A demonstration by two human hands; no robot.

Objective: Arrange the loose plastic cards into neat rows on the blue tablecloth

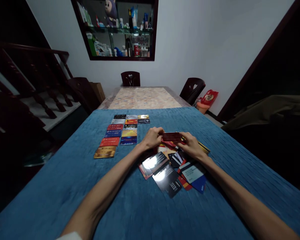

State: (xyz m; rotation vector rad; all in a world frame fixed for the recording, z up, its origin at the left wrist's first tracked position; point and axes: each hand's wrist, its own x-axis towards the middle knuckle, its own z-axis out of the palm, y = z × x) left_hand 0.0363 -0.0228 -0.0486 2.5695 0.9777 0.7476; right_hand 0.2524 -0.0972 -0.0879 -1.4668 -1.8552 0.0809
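Plainly, the dark red, rectangular plastic card (171, 137) sits between the two hands, above the loose pile of mixed glossy cards (167, 178), with its long axis running left to right across the view. The left hand (153, 137) pinches its left end and the right hand (192, 146) its right end, so both are narrowed on the one card; the light is dim, and exactly how each thumb bears on it is hard to tell. From there, the three columns of plastic cards (109, 142) lie to the left on the soft blue cloth (72, 186) over the bench (142, 96), and the left hand is the nearer one to them. The shortest column, a gold card (143, 116) with a dark grey card (143, 121) on its near side, lies just beyond and left of that hand, apart from it. Cards in the columns also lie with long axes roughly left to right, while those in the pile point various ways.
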